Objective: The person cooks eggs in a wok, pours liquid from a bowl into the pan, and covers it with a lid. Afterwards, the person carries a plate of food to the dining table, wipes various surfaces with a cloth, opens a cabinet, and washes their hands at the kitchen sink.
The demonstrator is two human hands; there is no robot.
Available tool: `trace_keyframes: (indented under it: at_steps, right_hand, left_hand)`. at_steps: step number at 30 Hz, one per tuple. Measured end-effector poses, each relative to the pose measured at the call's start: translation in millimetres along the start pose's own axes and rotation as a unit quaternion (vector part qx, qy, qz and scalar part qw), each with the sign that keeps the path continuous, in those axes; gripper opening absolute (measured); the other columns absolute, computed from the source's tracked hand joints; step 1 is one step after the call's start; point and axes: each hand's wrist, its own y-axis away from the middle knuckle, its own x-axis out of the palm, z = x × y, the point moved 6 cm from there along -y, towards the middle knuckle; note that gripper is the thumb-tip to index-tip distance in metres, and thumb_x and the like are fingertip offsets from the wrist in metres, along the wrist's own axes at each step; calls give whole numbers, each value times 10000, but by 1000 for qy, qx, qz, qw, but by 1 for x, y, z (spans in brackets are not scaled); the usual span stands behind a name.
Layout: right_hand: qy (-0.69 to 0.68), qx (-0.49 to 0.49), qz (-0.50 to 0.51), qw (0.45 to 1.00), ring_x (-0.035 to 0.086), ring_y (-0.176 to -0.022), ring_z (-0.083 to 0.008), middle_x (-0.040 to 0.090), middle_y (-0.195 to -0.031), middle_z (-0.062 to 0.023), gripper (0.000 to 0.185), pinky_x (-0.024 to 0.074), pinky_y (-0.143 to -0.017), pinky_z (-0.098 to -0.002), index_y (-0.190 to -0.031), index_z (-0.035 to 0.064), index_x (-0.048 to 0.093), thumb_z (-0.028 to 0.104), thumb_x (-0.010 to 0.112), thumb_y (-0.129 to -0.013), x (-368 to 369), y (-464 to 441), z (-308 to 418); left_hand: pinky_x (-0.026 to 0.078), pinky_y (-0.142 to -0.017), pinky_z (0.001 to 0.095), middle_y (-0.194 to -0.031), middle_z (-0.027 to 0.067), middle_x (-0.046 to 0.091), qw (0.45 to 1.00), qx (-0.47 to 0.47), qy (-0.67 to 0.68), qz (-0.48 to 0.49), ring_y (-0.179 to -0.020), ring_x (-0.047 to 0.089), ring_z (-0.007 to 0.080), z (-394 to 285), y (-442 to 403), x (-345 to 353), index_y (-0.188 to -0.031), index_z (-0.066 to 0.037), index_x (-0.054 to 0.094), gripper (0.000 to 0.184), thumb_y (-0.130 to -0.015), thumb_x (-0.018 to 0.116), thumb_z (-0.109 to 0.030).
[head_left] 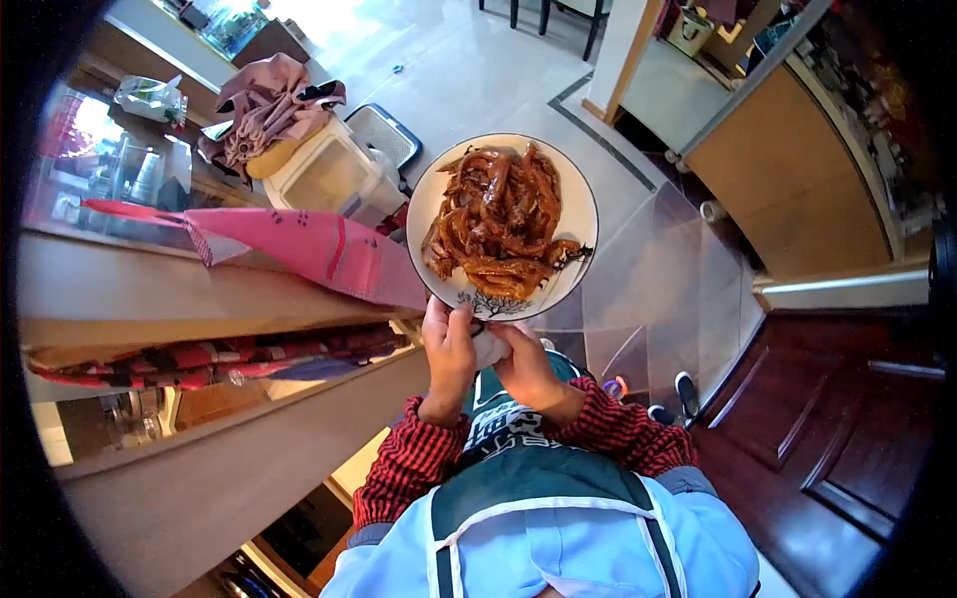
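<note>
A white plate (424, 214) with a dark rim and a tree design carries a heap of glossy brown braised food (503, 214). My left hand (451, 349) grips the plate's near edge, its thumb near the rim. Close beside it, my right hand (528, 369) is closed on a whitish cloth (488, 347) under the same edge. The fingers beneath the plate are partly hidden. Both my sleeves are red and black checked.
On the left are a wooden shelf unit (239, 439) with a pink cloth (299, 249) over it, and a clear storage box (329, 179). A dark red door (827, 409) stands at the right. Shoes (686, 394) lie on the tiled floor (638, 249).
</note>
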Motion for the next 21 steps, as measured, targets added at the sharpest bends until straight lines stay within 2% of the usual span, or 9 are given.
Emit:
trace_keyframes:
  at_steps: [1,2,4,10,14,16,19,20,21]
  right_hand:
    - [118,-70,-12,990,490,-890,-132,486,-988,-53,229,402,-752,-265,-1029,21,421,101,420,-814,1,-6,19]
    - [128,-63,-15,990,490,-890,-132,486,-988,-53,229,402,-752,-265,-1029,21,421,101,420,-814,22,-19,26]
    - [-91,21,-38,995,489,-917,-152,482,-1022,-71,277,395,-784,-282,-1067,19,377,84,443,-806,25,-37,52]
    - [-78,114,-54,989,487,-922,-130,503,-1013,-71,300,401,-778,-280,-1075,35,393,91,490,-797,4,-129,91]
    - [48,62,-44,996,486,-863,-92,501,-999,-44,309,392,-753,-243,-1059,-9,429,105,521,-788,4,-211,130]
    - [226,8,-11,974,489,-832,-89,498,-995,-46,320,393,-742,-238,-1065,-16,433,104,527,-784,-2,-223,175]
    - [284,101,13,953,490,-755,-100,532,-896,-36,283,388,-695,-209,-1003,6,493,114,562,-751,-20,-252,231]
    - [288,159,53,943,487,-714,-95,538,-869,-29,239,393,-655,-203,-963,11,523,105,561,-747,-21,-259,247]
    - [408,121,60,903,481,-673,-87,541,-820,-21,173,397,-608,-214,-893,13,545,100,565,-744,-23,-271,281]
  left_hand:
    - [370,-764,243,-947,84,507,1000,-16,23,-14,-847,471,129,5,-13,5,-1018,58,427,281,-768,383,-64]
    - [367,-786,251,-961,92,512,997,-41,60,-28,-866,481,140,5,-30,-9,-1024,59,426,296,-762,386,-73]
    - [368,-797,256,-979,97,510,999,-26,19,-31,-881,486,150,3,-53,3,-1040,63,413,311,-760,381,-70]
    - [381,-744,240,-931,86,511,997,-24,73,-28,-824,476,125,14,-152,35,-982,56,435,247,-769,382,-57]
    - [375,-740,232,-912,76,514,996,-10,80,-30,-827,467,116,14,-238,51,-962,55,441,231,-763,380,-44]
    - [407,-669,230,-879,80,522,998,-10,31,-48,-757,493,115,-5,-261,78,-945,55,441,215,-762,378,-37]
    - [424,-477,222,-788,94,539,993,-76,90,-10,-550,512,120,-8,-314,105,-916,54,442,191,-756,373,-25]
    - [424,-477,222,-788,94,539,993,-79,89,-7,-550,512,120,-13,-329,106,-916,54,442,191,-756,373,-25]
    - [424,-484,221,-783,97,542,993,-76,90,6,-549,512,120,-18,-346,109,-911,56,444,189,-755,374,-23]
